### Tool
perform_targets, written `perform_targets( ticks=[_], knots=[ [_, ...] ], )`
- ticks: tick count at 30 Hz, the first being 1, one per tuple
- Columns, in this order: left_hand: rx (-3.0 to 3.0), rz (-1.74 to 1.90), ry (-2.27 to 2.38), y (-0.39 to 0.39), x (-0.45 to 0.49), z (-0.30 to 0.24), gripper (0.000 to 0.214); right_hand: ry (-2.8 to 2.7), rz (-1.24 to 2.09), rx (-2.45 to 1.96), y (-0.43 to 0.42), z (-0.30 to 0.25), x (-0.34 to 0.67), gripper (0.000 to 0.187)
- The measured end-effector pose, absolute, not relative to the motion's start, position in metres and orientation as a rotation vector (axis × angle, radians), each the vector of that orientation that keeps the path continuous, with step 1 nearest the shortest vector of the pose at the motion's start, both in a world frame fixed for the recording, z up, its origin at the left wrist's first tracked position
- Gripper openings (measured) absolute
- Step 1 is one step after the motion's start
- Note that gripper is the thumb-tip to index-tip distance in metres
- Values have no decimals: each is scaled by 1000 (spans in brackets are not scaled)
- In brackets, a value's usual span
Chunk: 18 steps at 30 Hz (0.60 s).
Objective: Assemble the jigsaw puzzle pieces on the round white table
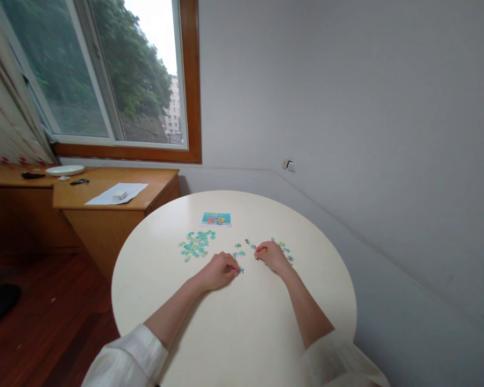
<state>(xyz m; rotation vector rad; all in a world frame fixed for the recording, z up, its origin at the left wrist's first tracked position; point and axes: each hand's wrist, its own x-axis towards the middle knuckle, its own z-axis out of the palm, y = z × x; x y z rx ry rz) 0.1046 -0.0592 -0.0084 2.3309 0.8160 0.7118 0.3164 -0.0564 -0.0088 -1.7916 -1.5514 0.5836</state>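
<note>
My left hand (220, 271) rests low over the round table, its fingers closed on a small jigsaw piece (241, 270) that shows at the fingertips. To its right, my right hand (273, 256) pinches another jigsaw piece (257, 258), mostly covered by the fingers. Between and just beyond the hands lie a few loose pieces (237, 245). A larger group of green-blue pieces (196, 244) is spread to the left of my left hand. More coloured pieces (283, 245) lie behind and beside my right hand, partly hidden by it. A picture card (215, 219) with cartoon figures lies at the back.
The round white table (234, 333) stands near a bare wall with a socket (289, 165). At the left is a wooden desk (161, 185) holding a paper sheet (105, 197), a small white block (120, 195) and a white plate (65, 170) under a window.
</note>
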Motion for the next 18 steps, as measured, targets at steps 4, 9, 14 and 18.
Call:
perform_targets(
  ticks=[4,9,14,18],
  knots=[
    [2333,736,790,-60,104,-6,16,-1567,558,-1814,-55,-13,318,5],
    [2329,734,798,-60,105,-7,18,-1583,555,-1833,-53,-15,319,5],
    [2328,721,807,-61,106,-5,19,-1575,402,-1886,-52,-14,322,13],
    [2322,723,798,-62,106,-3,22,-1641,189,-1913,-49,-17,325,17]
  ],
)
